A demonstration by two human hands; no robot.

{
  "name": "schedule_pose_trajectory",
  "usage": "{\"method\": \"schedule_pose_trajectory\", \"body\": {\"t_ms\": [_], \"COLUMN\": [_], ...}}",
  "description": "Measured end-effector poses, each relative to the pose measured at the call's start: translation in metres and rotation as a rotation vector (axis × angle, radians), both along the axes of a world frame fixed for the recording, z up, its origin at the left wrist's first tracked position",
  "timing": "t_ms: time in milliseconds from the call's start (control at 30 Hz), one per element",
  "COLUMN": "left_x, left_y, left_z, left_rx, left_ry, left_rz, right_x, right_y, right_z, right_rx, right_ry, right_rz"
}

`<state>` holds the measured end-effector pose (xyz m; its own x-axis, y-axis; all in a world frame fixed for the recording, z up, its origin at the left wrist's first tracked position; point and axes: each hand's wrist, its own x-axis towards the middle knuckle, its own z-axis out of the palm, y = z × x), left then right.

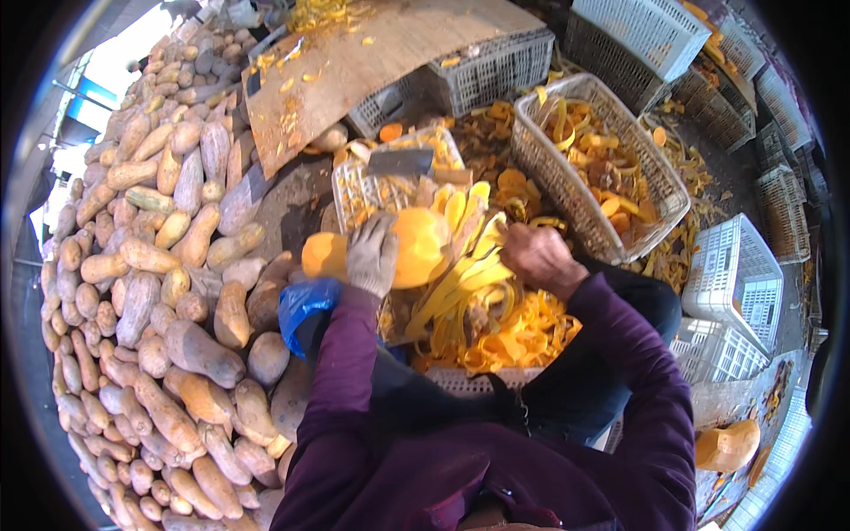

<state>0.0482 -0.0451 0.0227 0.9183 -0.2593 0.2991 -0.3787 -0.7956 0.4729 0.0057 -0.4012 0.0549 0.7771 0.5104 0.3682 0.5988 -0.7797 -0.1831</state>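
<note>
My left hand (370, 252), in a pale work glove, grips a peeled orange butternut squash (421, 250) lying horizontally. Its fingers curl over the top. My right hand (534, 254), bare, is closed at the squash's right, among long yellow peel strips (456, 296); what its fingers hold is hidden. A heap of orange peelings (527, 334) lies below in a white crate (469, 382) between my legs. Behind the squash sit a light slatted crate (350, 195) and a dark broad blade (398, 162) resting on it. A blue plastic bag (303, 314) is by my left wrist.
A large pile of unpeeled squash (168, 336) covers the left. A crate of peelings (593, 168) stands upper right, a cardboard sheet (363, 75) lies over crates behind. Stacked white crates (726, 274) line the right. A peeled-looking squash (726, 445) lies at lower right.
</note>
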Motion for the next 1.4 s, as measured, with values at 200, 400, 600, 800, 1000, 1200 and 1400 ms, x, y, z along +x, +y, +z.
{"method": "schedule_pose_trajectory", "body": {"t_ms": [200, 400, 600, 800, 1000, 1200, 1400], "left_x": [-0.016, -0.044, 0.010, 0.002, -0.028, -0.027, -0.038], "left_y": [-0.003, -0.008, -0.011, -0.023, 0.000, -0.014, -0.002], "left_z": [0.002, 0.000, 0.001, 0.016, -0.008, 0.004, -0.001], "left_rx": [0.052, 0.067, -0.145, -0.090, 0.036, 0.004, 0.013], "left_ry": [-0.025, -0.099, 0.040, -0.013, -0.033, -0.055, -0.115], "left_rz": [0.045, 0.082, 0.105, 0.085, -0.015, -0.010, -0.059], "right_x": [0.010, -0.024, 0.010, -0.031, -0.007, -0.037, -0.023], "right_y": [0.058, -0.005, 0.071, -0.003, 0.073, 0.019, 0.029], "right_z": [0.002, -0.013, -0.023, -0.026, -0.023, -0.035, -0.056], "right_rx": [-0.045, -0.014, 0.049, 0.002, 0.050, 0.083, 0.092], "right_ry": [-0.145, 0.033, -0.044, -0.013, -0.016, 0.084, 0.179], "right_rz": [0.206, 0.094, 0.291, 0.025, 0.205, 0.072, 0.088]}}
